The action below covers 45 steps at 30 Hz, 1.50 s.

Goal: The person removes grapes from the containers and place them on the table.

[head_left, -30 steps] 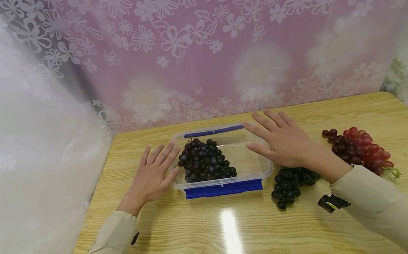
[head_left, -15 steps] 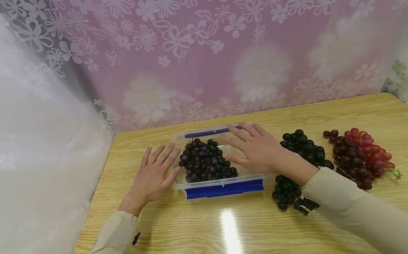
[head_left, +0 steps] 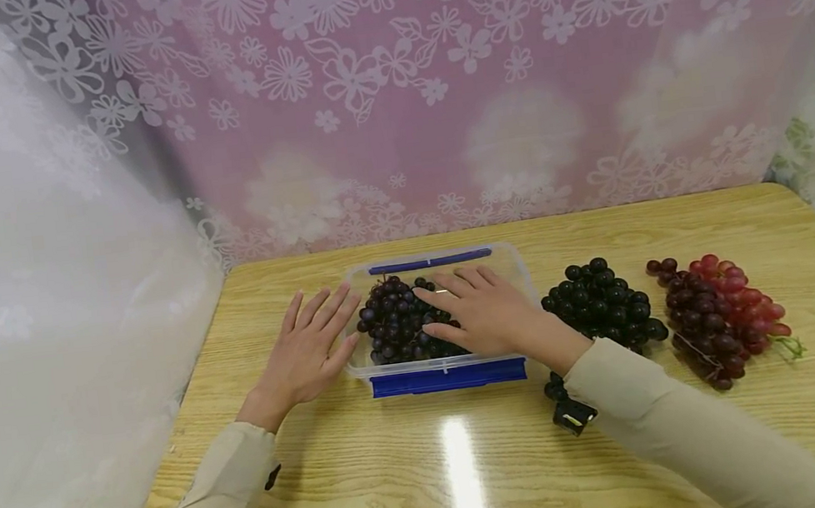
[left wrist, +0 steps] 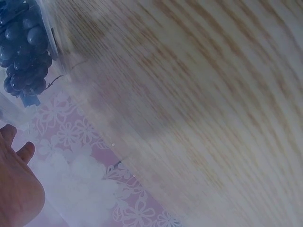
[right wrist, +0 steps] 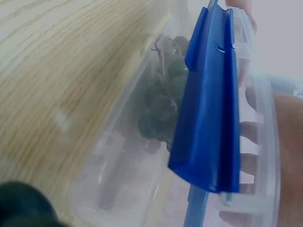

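Observation:
A clear plastic box (head_left: 523, 274) with blue clips (head_left: 448, 378) stands on the table, no lid on it. Inside its left half lies a bunch of dark purple grapes (head_left: 395, 318), which the right wrist view shows through the box wall as grapes (right wrist: 163, 106) with a stem. My left hand (head_left: 304, 351) is spread at the box's left side, fingertips right at the rim, holding nothing. Over the box, my right hand (head_left: 485, 310) reaches with straight, parted fingers, thumb and fingertips overlapping the right part of the grapes. In the left wrist view part of a hand (left wrist: 19, 184) shows.
Right of the box lies a bunch of black grapes (head_left: 601, 299), partly behind my right forearm. Farther right are dark red grapes (head_left: 702, 321) and bright red grapes (head_left: 748, 299) with a green stem. A pink flowered curtain (head_left: 377, 123) hangs behind the wooden table (head_left: 357, 477).
My right hand has moved left, from the box's right edge to over the grapes inside, uncovering the black grapes on the table. My left hand has stayed put.

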### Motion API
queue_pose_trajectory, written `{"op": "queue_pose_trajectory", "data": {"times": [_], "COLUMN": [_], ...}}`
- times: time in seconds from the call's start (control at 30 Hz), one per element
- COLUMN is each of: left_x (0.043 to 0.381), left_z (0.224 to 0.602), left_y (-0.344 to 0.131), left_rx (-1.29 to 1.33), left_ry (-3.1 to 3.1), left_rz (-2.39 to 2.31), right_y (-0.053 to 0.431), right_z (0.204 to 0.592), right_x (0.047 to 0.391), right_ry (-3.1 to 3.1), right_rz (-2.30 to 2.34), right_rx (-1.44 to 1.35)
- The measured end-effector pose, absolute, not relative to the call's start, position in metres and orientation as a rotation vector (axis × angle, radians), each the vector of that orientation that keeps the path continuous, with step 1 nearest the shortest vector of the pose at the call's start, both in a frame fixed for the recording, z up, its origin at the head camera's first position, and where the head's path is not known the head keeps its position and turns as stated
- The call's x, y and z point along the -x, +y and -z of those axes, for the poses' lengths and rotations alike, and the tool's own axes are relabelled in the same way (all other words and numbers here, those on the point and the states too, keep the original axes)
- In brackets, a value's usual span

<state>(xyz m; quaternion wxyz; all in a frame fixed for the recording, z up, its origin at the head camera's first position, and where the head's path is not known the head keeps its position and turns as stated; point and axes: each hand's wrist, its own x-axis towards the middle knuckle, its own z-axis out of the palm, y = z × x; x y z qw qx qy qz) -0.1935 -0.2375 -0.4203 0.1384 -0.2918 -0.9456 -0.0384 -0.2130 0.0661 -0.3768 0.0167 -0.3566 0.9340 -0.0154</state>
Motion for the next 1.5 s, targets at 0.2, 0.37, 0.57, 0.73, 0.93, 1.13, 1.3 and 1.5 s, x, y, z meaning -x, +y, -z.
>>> {"op": "queue_pose_trajectory", "data": {"times": [0.2, 0.37, 0.57, 0.73, 0.93, 1.13, 1.3, 1.5], "left_x": [0.193, 0.192, 0.192, 0.192, 0.192, 0.191, 0.19, 0.191], "left_z": [0.419, 0.419, 0.42, 0.421, 0.421, 0.421, 0.421, 0.422], "left_y": [-0.236, -0.237, -0.237, -0.236, -0.236, -0.236, -0.236, -0.235], "left_rx": [0.842, 0.834, 0.821, 0.816, 0.822, 0.817, 0.81, 0.813], "left_ry": [-2.747, -2.761, -2.767, -2.773, -2.764, -2.771, -2.781, -2.77], "left_rz": [0.123, 0.131, 0.121, 0.133, 0.143, 0.142, 0.158, 0.179], "right_y": [0.062, 0.057, 0.05, 0.047, 0.04, 0.032, 0.023, 0.015], "right_z": [0.382, 0.379, 0.375, 0.373, 0.377, 0.38, 0.381, 0.381], "right_x": [0.215, 0.215, 0.215, 0.216, 0.216, 0.216, 0.215, 0.214], "right_ry": [2.847, 2.822, 2.763, 2.719, 2.694, 2.717, 2.764, 2.809], "right_rz": [0.042, -0.001, -0.061, -0.044, 0.091, 0.143, 0.144, 0.076], "right_rx": [1.056, 1.051, 1.039, 1.008, 0.897, 0.801, 0.745, 0.701]}}
